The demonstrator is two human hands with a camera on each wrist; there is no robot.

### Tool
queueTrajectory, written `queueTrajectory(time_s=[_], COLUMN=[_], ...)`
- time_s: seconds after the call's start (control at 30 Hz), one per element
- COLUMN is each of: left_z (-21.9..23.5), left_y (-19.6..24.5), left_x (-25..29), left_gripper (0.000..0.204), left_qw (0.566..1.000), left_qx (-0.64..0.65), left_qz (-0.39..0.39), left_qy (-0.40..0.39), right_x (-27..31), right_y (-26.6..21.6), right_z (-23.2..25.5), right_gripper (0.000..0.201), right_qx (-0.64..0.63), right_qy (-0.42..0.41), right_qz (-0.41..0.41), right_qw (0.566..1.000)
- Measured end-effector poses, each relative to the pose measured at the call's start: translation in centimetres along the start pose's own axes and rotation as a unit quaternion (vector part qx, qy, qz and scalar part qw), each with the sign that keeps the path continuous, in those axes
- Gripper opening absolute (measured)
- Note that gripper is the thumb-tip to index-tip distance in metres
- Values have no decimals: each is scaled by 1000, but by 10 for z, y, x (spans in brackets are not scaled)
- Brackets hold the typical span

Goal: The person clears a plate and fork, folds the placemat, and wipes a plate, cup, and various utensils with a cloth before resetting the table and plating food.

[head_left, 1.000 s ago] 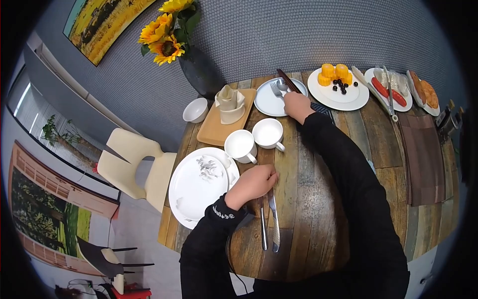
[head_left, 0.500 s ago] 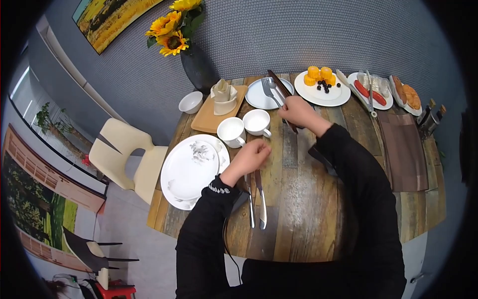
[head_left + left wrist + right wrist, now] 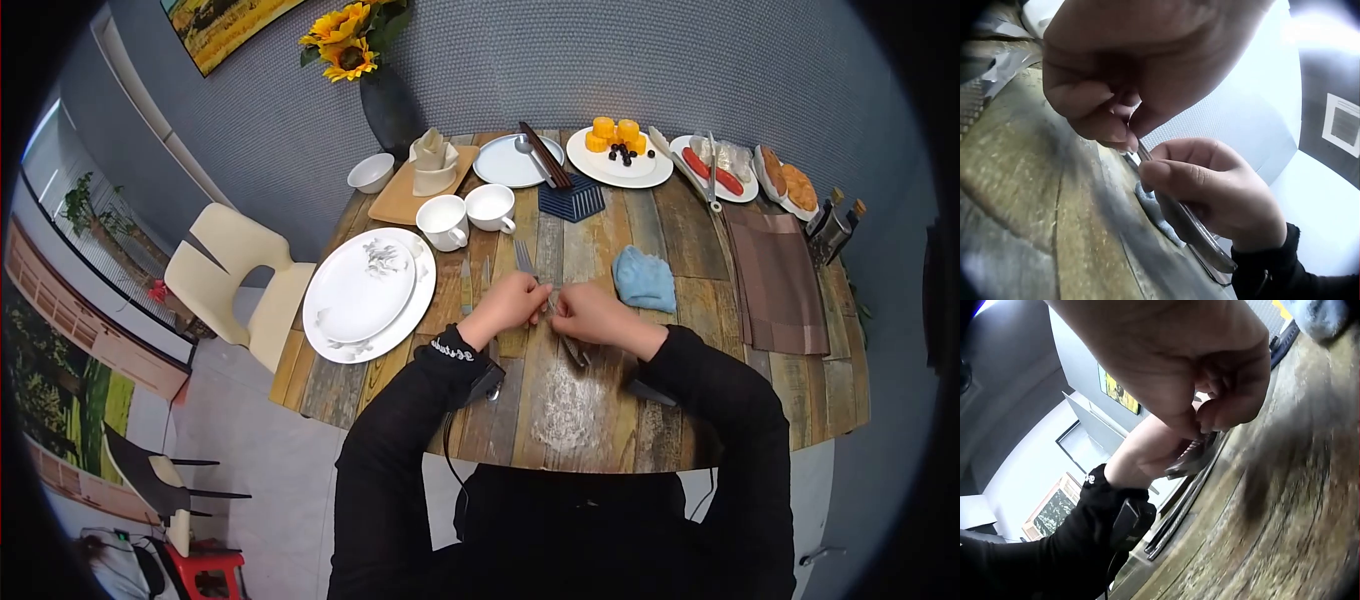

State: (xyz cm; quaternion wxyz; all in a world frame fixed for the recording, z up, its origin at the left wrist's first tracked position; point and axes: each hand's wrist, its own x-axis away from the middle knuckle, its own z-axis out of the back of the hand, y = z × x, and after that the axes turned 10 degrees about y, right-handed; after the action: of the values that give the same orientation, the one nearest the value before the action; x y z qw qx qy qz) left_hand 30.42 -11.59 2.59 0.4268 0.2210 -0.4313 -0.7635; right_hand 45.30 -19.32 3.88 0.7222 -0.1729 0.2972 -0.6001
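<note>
On the wood table, a fork was held over the near middle, between the patterned plates and a blue cloth. It was pinched in the fingers of the left hand, and its handle was gripped by the right hand too, the two sets of fingers close together.

As for the dishes: two white plates with a grey pattern were stacked on the left, smaller one on top. Two white cups were set side by side beyond them. A folded napkin was stood upright on a wooden tray, with a white bowl just beside it. A spoon and dark sticks were laid across a pale plate. Orange chunks and dark berries were served on a big white plate, red sausages and something clear-wrapped on the next plate, and bread on the end one. Sunflowers were stuck in a dark vase.
</note>
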Motion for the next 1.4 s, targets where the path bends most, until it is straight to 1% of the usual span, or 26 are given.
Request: queueTrajectory(time_s=[0.07, 0.1, 0.17, 0.2, 0.27, 0.3, 0.37, 0.4, 0.5, 0.57, 0.63, 0.7, 0.77, 0.8, 0.87, 0.97, 1.0, 1.03, 1.07, 1.17, 1.2, 1.23, 1.27, 1.3, 1.37, 1.4], left_z=[1, 2, 6, 7, 10, 12, 16, 18, 25, 29, 34, 36, 39, 41, 43, 49, 50, 52, 52, 53, 54, 53, 53, 53, 53, 53], left_y=[-6, -8, -10, -9, -7, -5, -3, -4, -7, -9, -11, -11, -12, -11, -10, -2, 0, 0, -6, 6, 11, 6, 6, 8, 6, 2], left_x=[5, 6, 10, 10, 11, 11, 11, 10, 4, -1, -4, -6, -7, -8, -8, -9, -10, -12, -14, -15, -16, -17, -19, -19, -20, -20], left_gripper=[36, 36, 34, 34, 32, 32, 29, 29, 27, 27, 27, 27, 27, 27, 27, 29, 30, 30, 31, 30, 29, 27, 27, 26, 25, 25], left_qw=[996, 996, 993, 992, 987, 987, 978, 977, 976, 972, 969, 966, 965, 961, 959, 952, 950, 948, 948, 957, 959, 955, 959, 962, 965, 961], left_qx=[-70, -74, -103, -106, -145, -147, -196, -197, -203, -216, -227, -239, -246, -259, -268, -293, -302, -311, -317, -285, -278, -291, -278, -265, -255, -260], left_qz=[8, 9, 24, 24, 38, 36, 27, 26, 41, 55, 60, 65, 65, 62, 56, 50, 37, 24, -13, 9, 19, -34, -38, -42, -46, -86], left_qy=[-47, -47, -57, -58, -59, -61, -69, -72, -73, -76, -76, -75, -69, -74, -71, -74, -68, -62, -41, -49, -59, -37, -39, -43, -41, -36], right_x=[3, 3, 1, 1, 1, 0, -2, -4, -11, -16, -19, -24, -33, -41, -61, -104, -118, -132, -151, -180, -186, -193, -199, -206, -218, -224], right_y=[-7, -7, -8, -10, -16, -20, -28, -31, -35, -32, -31, -33, -35, -34, -30, 4, 4, 6, 32, 60, 67, 74, 78, 82, 89, 92], right_z=[-6, -10, -19, -22, -26, -26, -26, -27, -30, -36, -40, -37, -29, -24, -12, -4, 7, 22, 17, 22, 20, 18, 17, 15, 10, 7], right_gripper=[22, 22, 23, 23, 22, 22, 24, 24, 24, 25, 25, 28, 29, 29, 29, 23, 21, 20, 20, 19, 19, 17, 16, 16, 15, 16], right_qx=[-14, -17, 32, 30, 60, 59, 64, 63, 127, 160, 157, 153, 156, 155, 179, 194, 190, 197, 191, 196, 196, 216, 234, 233, 250, 242], right_qy=[-40, -38, -76, -73, -36, -34, -94, -92, -125, -145, -139, -132, -150, -148, -145, -92, -75, -113, -80, 79, 82, 120, 159, 162, 179, 188], right_qz=[-15, -13, 6, 6, 66, 64, 41, 38, 11, 34, 46, 60, 86, 86, 49, 25, 14, -21, -28, -33, -29, -44, -58, -54, -81, -91], right_qw=[999, 999, 997, 997, 995, 996, 993, 993, 984, 976, 977, 977, 973, 973, 972, 976, 979, 974, 978, 977, 977, 968, 957, 957, 948, 948])
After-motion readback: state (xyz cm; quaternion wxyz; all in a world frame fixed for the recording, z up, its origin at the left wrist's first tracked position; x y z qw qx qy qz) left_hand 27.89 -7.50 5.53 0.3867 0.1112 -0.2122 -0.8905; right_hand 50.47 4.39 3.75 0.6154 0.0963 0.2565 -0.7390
